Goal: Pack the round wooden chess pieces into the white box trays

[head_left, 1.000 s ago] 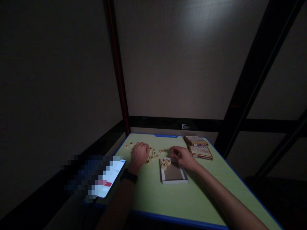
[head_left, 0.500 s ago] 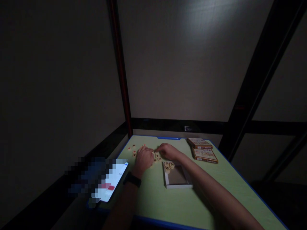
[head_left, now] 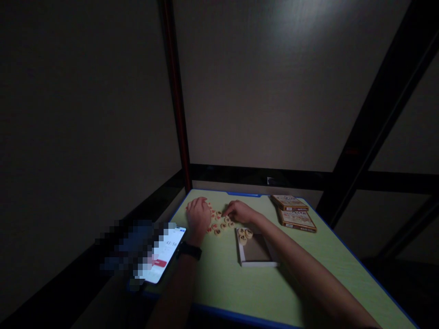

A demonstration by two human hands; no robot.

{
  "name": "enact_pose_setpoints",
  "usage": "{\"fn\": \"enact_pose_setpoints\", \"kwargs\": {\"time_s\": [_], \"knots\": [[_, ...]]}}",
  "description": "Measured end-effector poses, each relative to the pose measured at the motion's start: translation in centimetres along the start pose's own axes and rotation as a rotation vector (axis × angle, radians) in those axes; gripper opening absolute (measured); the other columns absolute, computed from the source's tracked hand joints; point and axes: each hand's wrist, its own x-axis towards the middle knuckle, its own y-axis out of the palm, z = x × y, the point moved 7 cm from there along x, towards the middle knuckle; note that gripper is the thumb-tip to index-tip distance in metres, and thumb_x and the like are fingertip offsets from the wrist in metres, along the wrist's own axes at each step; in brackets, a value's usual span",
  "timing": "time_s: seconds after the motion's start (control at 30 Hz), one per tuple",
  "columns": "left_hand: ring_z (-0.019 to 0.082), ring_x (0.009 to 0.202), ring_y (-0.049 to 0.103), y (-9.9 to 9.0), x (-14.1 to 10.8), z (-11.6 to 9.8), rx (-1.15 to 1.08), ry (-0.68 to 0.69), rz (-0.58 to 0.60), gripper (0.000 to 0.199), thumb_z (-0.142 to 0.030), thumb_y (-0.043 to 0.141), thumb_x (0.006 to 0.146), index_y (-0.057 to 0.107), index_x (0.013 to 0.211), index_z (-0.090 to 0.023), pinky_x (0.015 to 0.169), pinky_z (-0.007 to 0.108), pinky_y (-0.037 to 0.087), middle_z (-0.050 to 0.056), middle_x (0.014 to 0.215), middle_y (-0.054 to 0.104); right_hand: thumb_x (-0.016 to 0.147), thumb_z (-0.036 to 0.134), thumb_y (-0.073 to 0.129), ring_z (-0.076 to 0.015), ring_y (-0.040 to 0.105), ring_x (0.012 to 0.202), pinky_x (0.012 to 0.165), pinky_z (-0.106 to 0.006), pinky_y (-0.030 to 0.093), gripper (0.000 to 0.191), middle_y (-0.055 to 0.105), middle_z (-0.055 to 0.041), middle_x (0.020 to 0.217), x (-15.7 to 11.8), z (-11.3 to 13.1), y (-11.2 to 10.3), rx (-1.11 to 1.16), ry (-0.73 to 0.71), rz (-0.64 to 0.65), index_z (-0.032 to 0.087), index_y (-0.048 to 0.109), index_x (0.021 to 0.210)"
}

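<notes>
Several round wooden pieces with red or black characters (head_left: 217,232) lie loosely on the green table (head_left: 219,283). My left hand (head_left: 199,216) rests palm down over the far left of these pieces, its fingers spread and partly hiding some. At the right edge of the group is my right hand (head_left: 240,212), fingers bent and the index finger pointing down at the pieces; whether it pinches one is too small to tell. Just nearer than my right hand, a shallow box tray (head_left: 259,263) holds three pieces (head_left: 243,239) in its far left corner.
Two flat printed boxes (head_left: 297,219) overlap at the table's back right. A lit phone (head_left: 164,260) lies by the left edge, partly blurred. My right forearm passes over the tray's right side. Behind the table stands a grey wall (head_left: 260,91).
My left hand has moved left and away from my right hand, uncovering several pieces between them. My right hand stays near the right side of the group. The view has shifted slightly.
</notes>
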Motion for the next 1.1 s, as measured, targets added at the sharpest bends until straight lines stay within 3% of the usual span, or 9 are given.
{"fn": "enact_pose_setpoints", "kwargs": {"time_s": [0.13,0.3,0.5,0.63,0.83,0.97,1.1], "knots": [[0.028,0.116,0.058,0.4,0.0,1.0,0.063,-0.107,0.022,0.038,-0.015,0.038,0.09,0.069,0.113,-0.017,0.099,0.043,0.044,0.011,0.117,0.07,0.077,0.003,0.053,-0.0203,0.068,0.093,0.086,-0.026,0.046,0.046,0.076,-0.0086,0.101,0.6,0.2,-0.6,-0.035,0.041,-0.028,0.02,0.077,0.111],[0.03,0.135,0.046,2.4,-0.8,0.5,0.241,0.024,0.183,0.045,-0.013,0.043,0.087,0.062,0.128,-0.012,0.111,0.045,0.037,0.016,0.137,0.059,0.078,0.006,0.054,-0.0212,0.066,0.098,0.086,-0.026,0.044,0.049,0.073,-0.0113,0.11,2.0,1.1,0.1,-0.08,0.042,-0.008,0.018,0.07,0.124],[0.027,0.114,0.062,3.2,-1.4,0.5,0.322,0.064,0.312,0.039,-0.012,0.043,0.087,0.067,0.118,-0.01,0.1,0.038,0.046,0.018,0.12,0.068,0.077,0.007,0.057,-0.0207,0.065,0.089,0.076,-0.024,0.041,0.026,0.075,-0.0084,0.094,3.3,2.2,1.6,-0.115,0.004,0.065,0.019,0.076,0.09],[0.028,0.114,0.063,3.0,-1.4,0.6,0.296,0.031,0.333,0.038,-0.011,0.043,0.088,0.066,0.119,-0.01,0.097,0.035,0.047,0.019,0.123,0.066,0.078,0.006,0.058,-0.0217,0.064,0.087,0.073,-0.025,0.04,0.027,0.073,-0.0106,0.094,3.2,2.5,1.3,-0.124,0.03,0.041,0.017,0.071,0.098],[0.028,0.124,0.056,2.6,-0.8,0.6,0.274,0.076,0.272,0.042,-0.007,0.043,0.086,0.064,0.122,-0.01,0.106,0.036,0.041,0.019,0.128,0.064,0.086,0.006,0.052,-0.0205,0.061,0.088,0.076,-0.026,0.041,0.035,0.065,-0.0132,0.105,1.2,2.4,-0.8,-0.071,0.078,-0.093,0.013,0.06,0.119],[0.027,0.12,0.057,2.3,-0.7,0.4,0.256,0.066,0.261,0.041,-0.007,0.045,0.084,0.065,0.12,-0.011,0.104,0.035,0.041,0.016,0.123,0.066,0.084,0.004,0.053,-0.0202,0.059,0.091,0.081,-0.027,0.043,0.026,0.064,-0.0113,0.098,-1.7,1.7,-2.7,0.097,0.062,-0.248,0.013,0.068,0.104],[0.025,0.11,0.059,1.2,-0.5,-1.0,0.199,0.145,0.227,0.034,-0.009,0.045,0.084,0.071,0.106,-0.016,0.1,0.034,0.043,0.012,0.11,0.069,0.083,0.008,0.059,-0.0187,0.061,0.085,0.078,-0.027,0.046,0.017,0.066,-0.0093,0.093,-5.3,1.4,-3.5,0.222,0.018,-0.31,0.015,0.072,0.092]]}}
